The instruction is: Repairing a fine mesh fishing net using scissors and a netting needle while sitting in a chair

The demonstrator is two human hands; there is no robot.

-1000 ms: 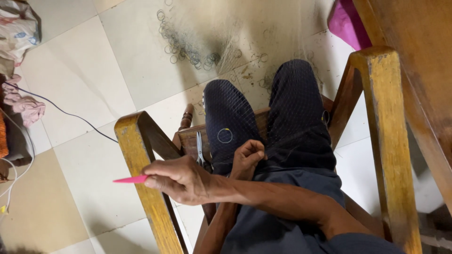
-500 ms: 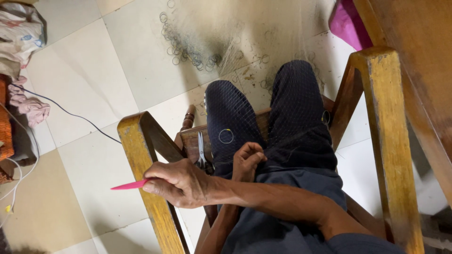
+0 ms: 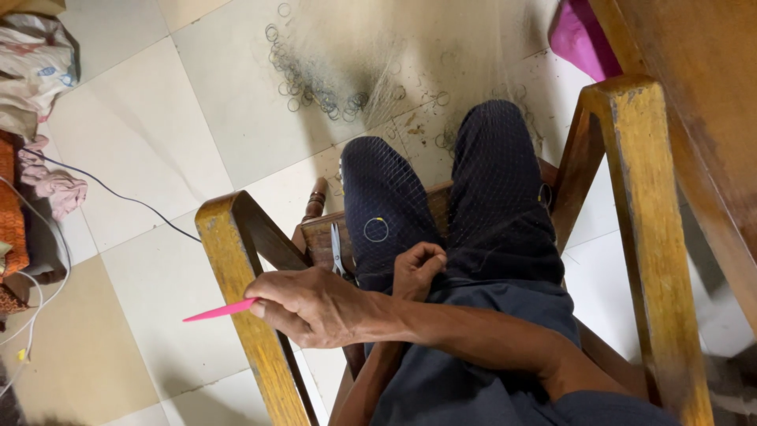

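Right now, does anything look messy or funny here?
Yes. Lots of small metal rings lie scattered on the floor tiles, tangled in a fine net. Scissors sit at the chair seat's edge beside the knee. The right hand holds a pink needle.
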